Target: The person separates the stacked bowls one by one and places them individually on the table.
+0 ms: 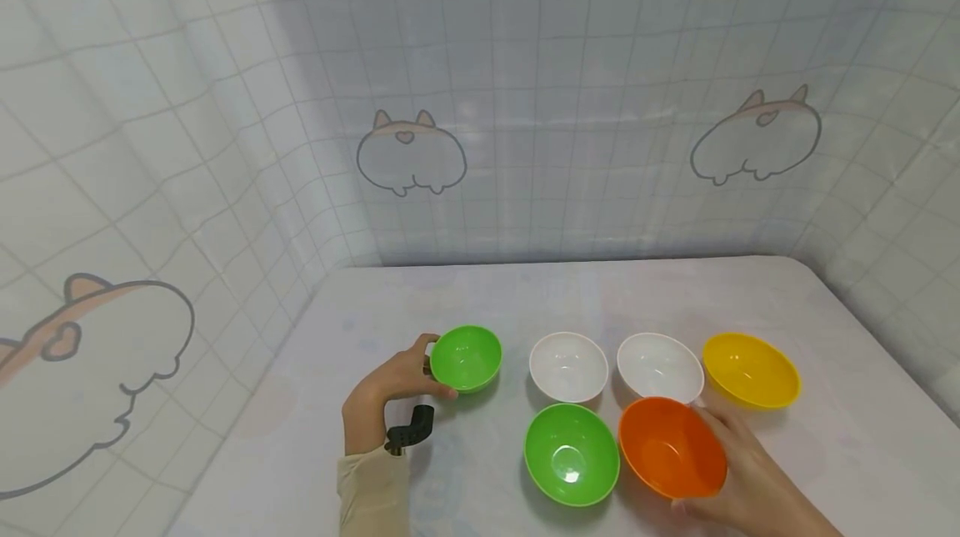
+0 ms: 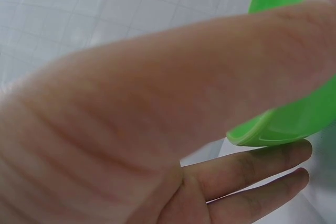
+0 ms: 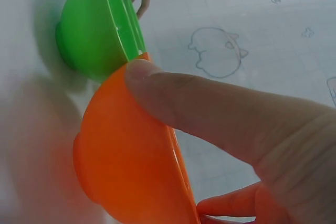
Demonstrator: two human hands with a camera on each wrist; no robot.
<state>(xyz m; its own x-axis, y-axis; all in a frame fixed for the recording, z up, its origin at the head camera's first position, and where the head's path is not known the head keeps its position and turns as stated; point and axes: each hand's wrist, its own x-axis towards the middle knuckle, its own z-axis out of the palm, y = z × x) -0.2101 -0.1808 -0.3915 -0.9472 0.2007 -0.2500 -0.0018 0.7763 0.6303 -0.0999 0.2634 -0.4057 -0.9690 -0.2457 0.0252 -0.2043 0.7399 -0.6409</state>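
Note:
At the left of the bowls in the head view, my left hand [image 1: 390,380] holds a small green bowl [image 1: 467,359] by its left side, thumb at the near edge. The left wrist view has the thumb crossing in front of the green bowl [image 2: 302,116], with two fingers against its outside. An orange bowl [image 1: 671,447] tilts slightly in my right hand [image 1: 742,474], which grips its right side. In the right wrist view the thumb presses the rim of the orange bowl [image 3: 126,150]. Beside it stands a larger green bowl [image 1: 572,454], its rim close to the orange one.
Two white bowls, one left [image 1: 568,368] and one right [image 1: 660,368], stand behind the larger green and orange bowls. A yellow bowl [image 1: 752,370] is at the far right. Grid-patterned cloth [image 1: 562,187] hangs behind and beside the white tabletop [image 1: 300,437].

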